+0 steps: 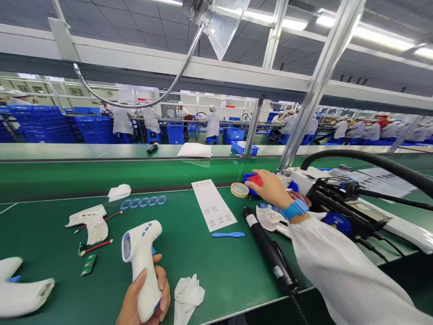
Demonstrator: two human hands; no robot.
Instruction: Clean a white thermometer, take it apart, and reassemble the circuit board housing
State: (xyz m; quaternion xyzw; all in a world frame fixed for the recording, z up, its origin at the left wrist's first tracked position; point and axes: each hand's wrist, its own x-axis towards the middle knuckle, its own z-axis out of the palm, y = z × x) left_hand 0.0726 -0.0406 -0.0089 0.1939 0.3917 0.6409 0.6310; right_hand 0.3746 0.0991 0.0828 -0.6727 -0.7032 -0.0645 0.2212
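Note:
My left hand is wrapped round the handle of a white handheld infrared thermometer, held upright with its small oval screen facing left. My right hand reaches over a small blue bin, thumb and fingers apart around a red item there; whether they touch it is unclear. Below the right wrist lie white casing parts, partly hidden by the arm. A black electric screwdriver lies beside them. Close to the left hand is a crumpled white tissue.
At left are a white half shell, a green circuit board, blue rings and another white thermometer body. A printed sheet, blue pry tool and tape roll lie mid-table. Black equipment stands right.

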